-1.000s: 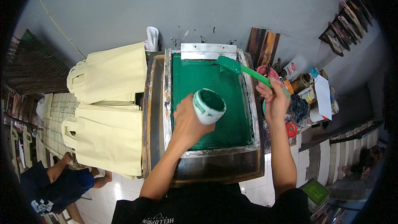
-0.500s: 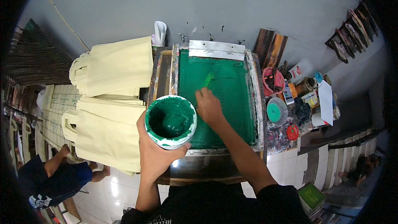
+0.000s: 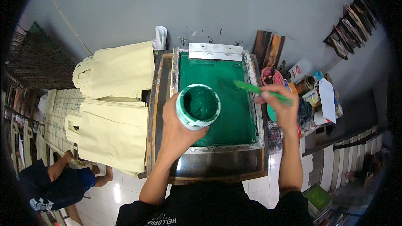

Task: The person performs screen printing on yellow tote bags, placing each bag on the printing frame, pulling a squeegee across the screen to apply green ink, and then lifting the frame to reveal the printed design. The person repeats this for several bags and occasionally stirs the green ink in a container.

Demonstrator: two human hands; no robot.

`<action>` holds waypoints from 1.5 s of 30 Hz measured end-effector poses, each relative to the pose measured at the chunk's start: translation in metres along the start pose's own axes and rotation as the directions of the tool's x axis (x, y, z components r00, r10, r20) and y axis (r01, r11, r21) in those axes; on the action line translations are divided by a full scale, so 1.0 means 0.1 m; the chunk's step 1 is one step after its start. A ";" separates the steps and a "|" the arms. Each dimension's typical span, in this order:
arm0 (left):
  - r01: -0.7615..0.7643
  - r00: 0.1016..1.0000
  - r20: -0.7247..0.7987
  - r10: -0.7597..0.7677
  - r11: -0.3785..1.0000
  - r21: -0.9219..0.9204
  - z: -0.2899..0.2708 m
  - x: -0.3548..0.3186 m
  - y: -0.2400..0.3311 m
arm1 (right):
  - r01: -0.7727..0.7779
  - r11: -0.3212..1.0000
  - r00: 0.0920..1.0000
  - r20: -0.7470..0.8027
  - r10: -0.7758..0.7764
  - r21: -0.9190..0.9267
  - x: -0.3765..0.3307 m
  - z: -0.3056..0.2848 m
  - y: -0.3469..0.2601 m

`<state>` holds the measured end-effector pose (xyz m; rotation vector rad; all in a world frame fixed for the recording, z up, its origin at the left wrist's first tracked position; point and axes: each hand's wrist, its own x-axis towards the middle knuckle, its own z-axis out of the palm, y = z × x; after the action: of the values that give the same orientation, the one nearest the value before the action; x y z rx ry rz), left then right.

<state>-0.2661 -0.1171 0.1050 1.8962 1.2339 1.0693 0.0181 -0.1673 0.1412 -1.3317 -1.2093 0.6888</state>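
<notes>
A white tub of thick green ink (image 3: 198, 123) is gripped around its side by my left hand (image 3: 178, 127), its open mouth facing up and green paste coating the inner wall. Between the fingers of my right hand (image 3: 284, 102) is a green spatula (image 3: 249, 86), ink-coated at its left end and held above the right part of the screen. Beneath both hands lies a framed printing screen (image 3: 226, 119), its mesh covered with green ink. A whitish strip (image 3: 215, 52) crosses the far end of the frame, near metal clamps.
Cream cloth bags (image 3: 113, 134) lie in two stacks on the left. On the right, a cluttered bench holds a pink bowl (image 3: 272, 76), cans and a white sheet (image 3: 326, 100). Another person (image 3: 63, 184) is at the lower left. Dark wooden boards (image 3: 268, 50) lean against the wall.
My right hand has lifted the spatula from the screen and moved right. The tub in my left hand has shifted right and slightly upward, now over the screen's left side.
</notes>
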 end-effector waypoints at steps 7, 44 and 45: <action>-0.150 0.988 0.037 0.149 0.989 0.000 0.75 0.07 -0.53 | 0.045 0.990 0.999 0.006 -0.046 0.135 -0.25 -0.51 -0.57; -0.099 0.995 0.011 0.098 0.993 0.064 0.73 0.46 -0.40 | -0.186 0.600 0.886 -0.132 0.445 0.778 -0.37 0.04 0.62; -0.050 0.998 0.043 0.045 0.993 0.106 0.71 0.51 -0.30 | -0.164 0.611 0.892 -0.149 0.428 0.774 -0.32 0.00 0.60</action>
<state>-0.2045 -0.0643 0.0606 2.0279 1.2515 1.0018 0.0235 -0.1854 0.0761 -0.8721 -0.3208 1.0269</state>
